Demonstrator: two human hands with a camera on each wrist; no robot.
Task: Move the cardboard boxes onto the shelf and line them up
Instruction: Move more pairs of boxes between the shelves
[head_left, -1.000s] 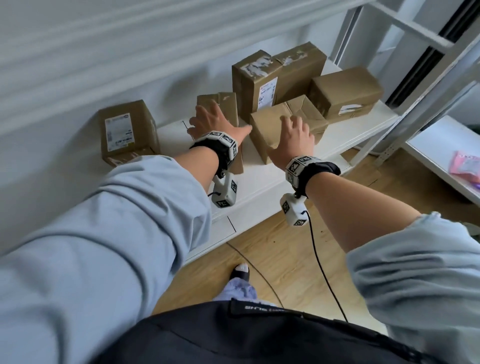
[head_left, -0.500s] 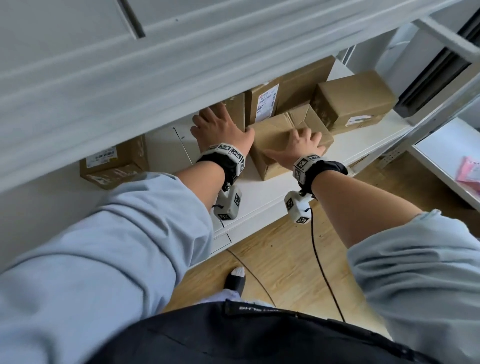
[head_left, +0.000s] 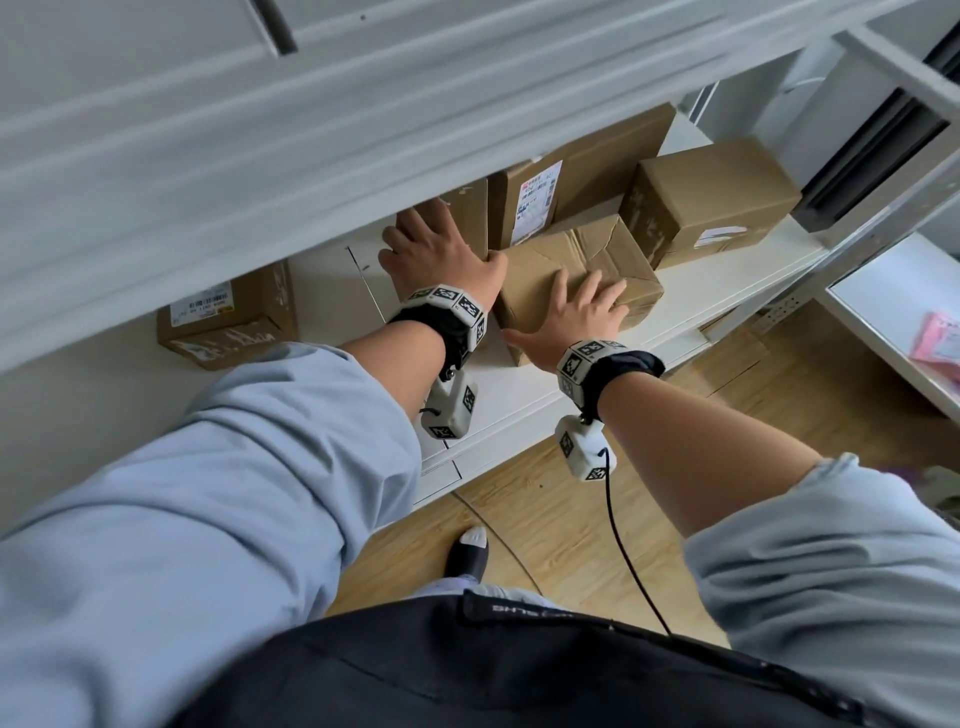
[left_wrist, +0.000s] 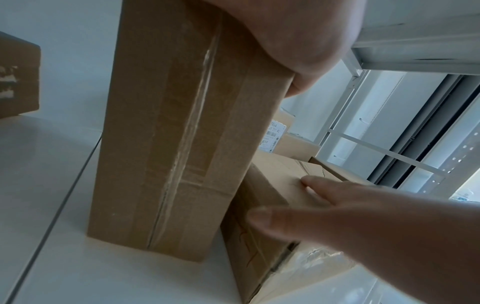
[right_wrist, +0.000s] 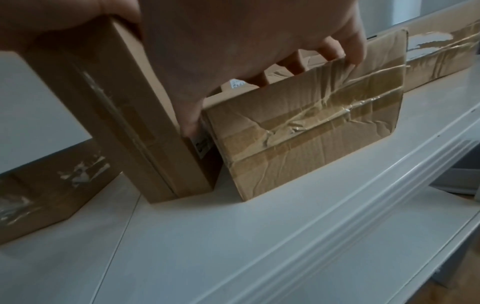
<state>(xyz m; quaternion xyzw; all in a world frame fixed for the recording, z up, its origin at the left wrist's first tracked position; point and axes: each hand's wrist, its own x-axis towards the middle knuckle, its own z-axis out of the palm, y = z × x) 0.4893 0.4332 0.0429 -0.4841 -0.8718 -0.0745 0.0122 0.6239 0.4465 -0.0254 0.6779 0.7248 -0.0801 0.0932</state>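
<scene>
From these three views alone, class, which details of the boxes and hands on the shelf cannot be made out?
- Left hand fingertips: head view, hidden under the upper shelf.
- Tall narrow box top: left wrist view, covered by the palm.
- Shipping label text: head view, too small to read.
- Far-left box top: head view, cut off by the upper shelf.
- Right hand: right wrist view, dark.
</scene>
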